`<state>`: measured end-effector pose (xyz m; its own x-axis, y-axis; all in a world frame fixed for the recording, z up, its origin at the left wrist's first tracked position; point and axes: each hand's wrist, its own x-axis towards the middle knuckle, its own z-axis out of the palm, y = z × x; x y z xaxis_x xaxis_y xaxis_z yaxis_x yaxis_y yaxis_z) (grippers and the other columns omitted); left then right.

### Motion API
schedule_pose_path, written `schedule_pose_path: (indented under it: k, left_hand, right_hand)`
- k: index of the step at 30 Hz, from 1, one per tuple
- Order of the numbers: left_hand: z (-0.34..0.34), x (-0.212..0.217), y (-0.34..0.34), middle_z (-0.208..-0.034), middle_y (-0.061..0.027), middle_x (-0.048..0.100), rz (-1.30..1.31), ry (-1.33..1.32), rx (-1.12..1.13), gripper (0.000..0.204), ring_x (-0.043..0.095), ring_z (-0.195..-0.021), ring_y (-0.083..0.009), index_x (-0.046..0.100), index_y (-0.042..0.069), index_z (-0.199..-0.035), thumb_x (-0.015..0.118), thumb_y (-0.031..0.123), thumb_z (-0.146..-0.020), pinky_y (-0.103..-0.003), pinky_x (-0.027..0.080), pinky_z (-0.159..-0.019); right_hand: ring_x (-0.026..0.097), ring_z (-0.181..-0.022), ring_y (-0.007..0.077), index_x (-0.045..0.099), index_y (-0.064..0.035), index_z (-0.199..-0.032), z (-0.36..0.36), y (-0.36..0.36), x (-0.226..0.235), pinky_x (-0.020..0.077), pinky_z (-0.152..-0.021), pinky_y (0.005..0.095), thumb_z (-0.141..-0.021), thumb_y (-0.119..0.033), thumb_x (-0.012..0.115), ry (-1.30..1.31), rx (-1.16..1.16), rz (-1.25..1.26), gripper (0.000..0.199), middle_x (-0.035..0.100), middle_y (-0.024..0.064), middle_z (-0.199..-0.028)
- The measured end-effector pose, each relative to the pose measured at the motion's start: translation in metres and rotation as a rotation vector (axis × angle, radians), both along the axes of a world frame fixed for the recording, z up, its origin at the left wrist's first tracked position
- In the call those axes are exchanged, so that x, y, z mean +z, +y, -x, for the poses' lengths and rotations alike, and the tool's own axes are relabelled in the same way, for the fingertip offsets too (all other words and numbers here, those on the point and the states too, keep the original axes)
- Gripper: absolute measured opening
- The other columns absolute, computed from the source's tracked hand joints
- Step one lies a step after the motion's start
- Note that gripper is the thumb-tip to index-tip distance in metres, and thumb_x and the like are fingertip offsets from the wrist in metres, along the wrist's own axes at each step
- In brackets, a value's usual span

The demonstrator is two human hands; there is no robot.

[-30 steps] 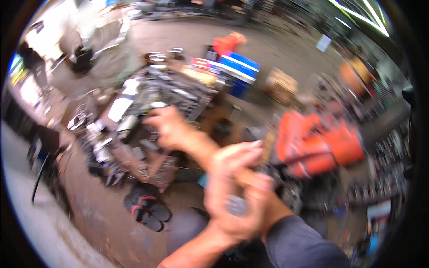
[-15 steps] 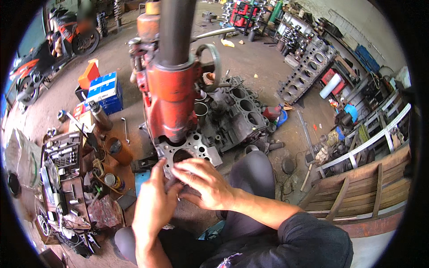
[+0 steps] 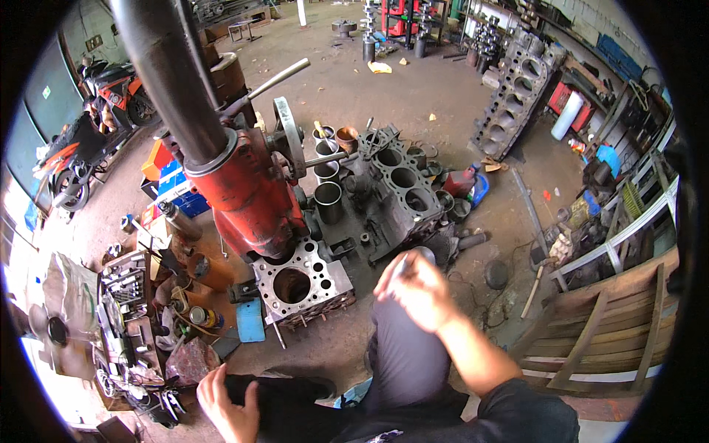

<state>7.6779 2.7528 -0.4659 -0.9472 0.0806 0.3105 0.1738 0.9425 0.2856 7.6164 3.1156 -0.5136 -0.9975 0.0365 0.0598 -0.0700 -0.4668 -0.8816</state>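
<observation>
My right hand (image 3: 415, 286) hovers above my right knee, blurred, fingers curled around what looks like a small dark tool; I cannot make out what it is. My left hand (image 3: 229, 402) rests low on my left leg with its fingers apart and nothing in it. In front of my knees a small grey engine block (image 3: 304, 282) with one large round bore sits on the floor under a red boring machine (image 3: 247, 193) with a tall dark column (image 3: 166, 70). Both hands are off the block.
A larger multi-bore engine block (image 3: 402, 181) and several cylinder sleeves (image 3: 328, 201) lie behind. A tray of tools (image 3: 125, 310) is at my left, a wooden pallet (image 3: 613, 325) at my right. Another long block (image 3: 517, 96) and a motorcycle (image 3: 81, 151) stand further off.
Both hands have left the small engine block's top face. The right hand lifted toward my right knee; the left dropped down to my left leg. The view tilted up slightly.
</observation>
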Motion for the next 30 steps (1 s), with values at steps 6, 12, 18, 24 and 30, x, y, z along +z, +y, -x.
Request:
schedule_pose_path:
  k: [6,12,18,24,30]
  left_hand:
    - [-0.017,-0.023,-0.022,-0.14,-0.0288,0.044,-0.068,-0.1,0.237,0.089,0.041,-0.131,-0.044,0.041,-0.002,-0.143,0.083,0.041,-0.077,-0.053,0.035,-0.111]
    - [0.01,-0.033,0.002,-0.137,-0.0256,0.047,-0.014,-0.117,0.289,0.085,0.043,-0.128,-0.0417,0.043,-0.001,-0.141,0.082,0.039,-0.077,-0.052,0.034,-0.11]
    - [0.052,-0.033,0.021,-0.139,-0.0237,0.048,0.08,-0.274,0.434,0.078,0.046,-0.127,-0.0416,0.045,0.005,-0.142,0.074,0.047,-0.084,-0.051,0.035,-0.109]
    - [0.095,-0.043,0.022,-0.142,-0.022,0.048,0.315,-0.401,0.46,0.081,0.046,-0.13,-0.0409,0.046,0.006,-0.143,0.074,0.05,-0.082,-0.05,0.035,-0.111]
    - [0.119,-0.046,0.016,-0.14,-0.0219,0.049,0.355,-0.412,0.446,0.076,0.048,-0.127,-0.041,0.048,0.006,-0.14,0.075,0.047,-0.082,-0.049,0.037,-0.109]
  right_hand:
    - [0.049,-0.052,0.0147,0.049,-0.0102,-0.083,0.123,0.092,-0.035,0.0422,-0.05,0.0326,-0.089,-0.009,0.067,-0.265,-0.379,-0.016,0.019,0.046,-0.0009,-0.062]
    - [0.069,-0.074,0.0272,0.072,-0.0007,-0.088,0.284,0.079,-0.113,0.0525,-0.068,0.0402,-0.086,-0.031,0.074,-0.223,-0.445,-0.854,0.031,0.071,0.0153,-0.079]
    - [0.066,-0.103,0.0405,0.07,0.0042,-0.101,0.448,0.058,-0.184,0.053,-0.088,0.0487,-0.087,-0.02,0.066,-0.262,-0.285,-1.243,0.028,0.059,0.0256,-0.127]
    - [0.065,-0.107,0.0429,0.071,0.0038,-0.102,0.56,0.068,-0.222,0.0535,-0.09,0.0509,-0.086,-0.011,0.059,-0.388,-0.368,-1.178,0.024,0.056,0.0282,-0.127]
    - [0.059,-0.12,0.04,0.07,-0.0018,-0.113,0.597,0.09,-0.247,0.0507,-0.097,0.0497,-0.091,-0.013,0.054,-0.517,-0.266,-1.179,0.029,0.052,0.0225,-0.137]
